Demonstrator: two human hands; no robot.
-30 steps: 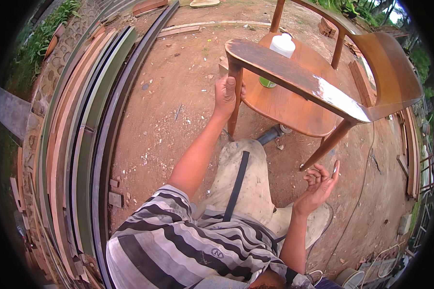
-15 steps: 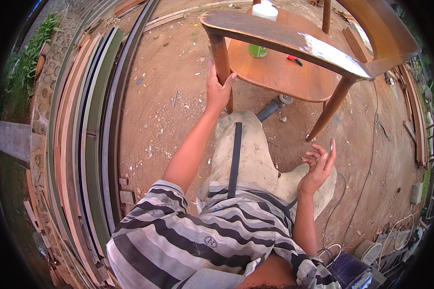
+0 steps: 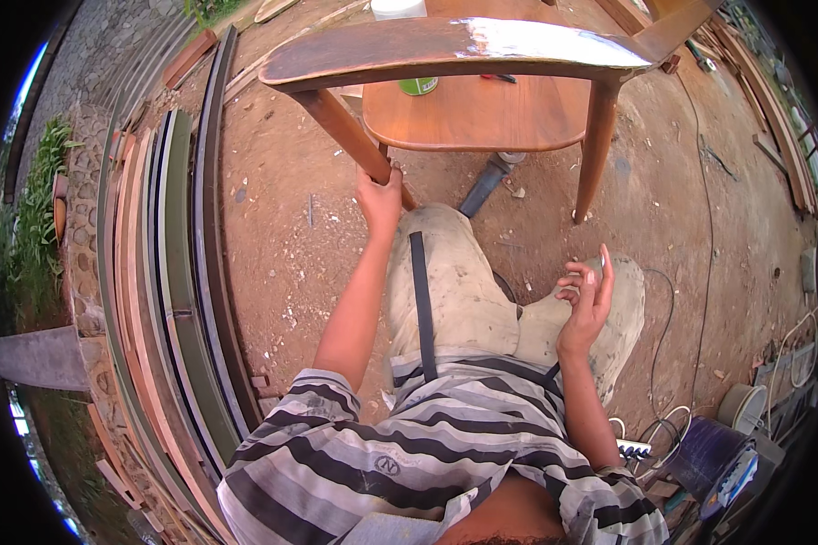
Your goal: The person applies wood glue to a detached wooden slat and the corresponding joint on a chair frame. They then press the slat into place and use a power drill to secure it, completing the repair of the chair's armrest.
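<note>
Brown wooden armchair (image 3: 482,113) stands ahead of the knees, one side facing the wearer. Nearest: right hand (image 3: 587,307) raised over beige trousers (image 3: 454,272), fingers apart and part-curled, clamped on nothing visible; pale spot at index tip, nail or residue, cannot tell. Left hand (image 3: 380,195) wraps a chair leg (image 3: 341,129), lower down it than a second ago; its foot is lost behind the knee. Grey-blue cylindrical tool (image 3: 486,186) lies on the dirt, near end hidden. Long worn armrest (image 3: 373,56), slanting earlier, now runs almost level across the view; probably more head turn than chair movement. Either way, its ragged white patch (image 3: 536,43) sits squarer to the person. On the seat: white-and-green container (image 3: 398,9), middle behind armrest, top cut off; small red-and-black object (image 3: 498,78), part-covered, kind unclear. Backrest (image 3: 680,32) cropped.
</note>
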